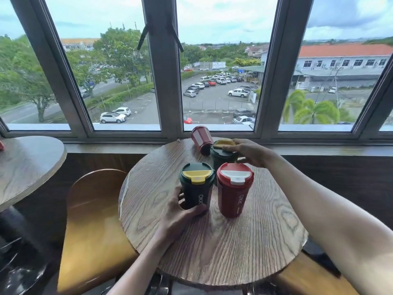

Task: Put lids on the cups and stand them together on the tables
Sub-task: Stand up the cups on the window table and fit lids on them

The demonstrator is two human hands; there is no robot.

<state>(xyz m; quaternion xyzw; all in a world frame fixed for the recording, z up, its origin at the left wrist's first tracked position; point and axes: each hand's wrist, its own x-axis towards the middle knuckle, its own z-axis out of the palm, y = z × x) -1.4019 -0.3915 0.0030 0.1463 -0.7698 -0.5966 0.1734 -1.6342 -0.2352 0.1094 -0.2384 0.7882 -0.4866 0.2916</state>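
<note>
On the round wooden table [212,241] stand a dark green cup [196,187] with a green and yellow lid and, right beside it, a red cup [234,190] with a red and white lid. My left hand [180,216] grips the green cup near its base. Behind them stands a second dark green cup [223,157] with a yellow-topped lid; my right hand [247,153] is closed over that lid and rim. A second red cup [201,139] lies tipped on its side at the table's far edge, its mouth toward me; no lid shows on it.
A wooden chair [93,226] stands left of the table. Another round table [25,165] is at the far left, with a red object at its left edge. A window sill [127,145] and wall run right behind the table.
</note>
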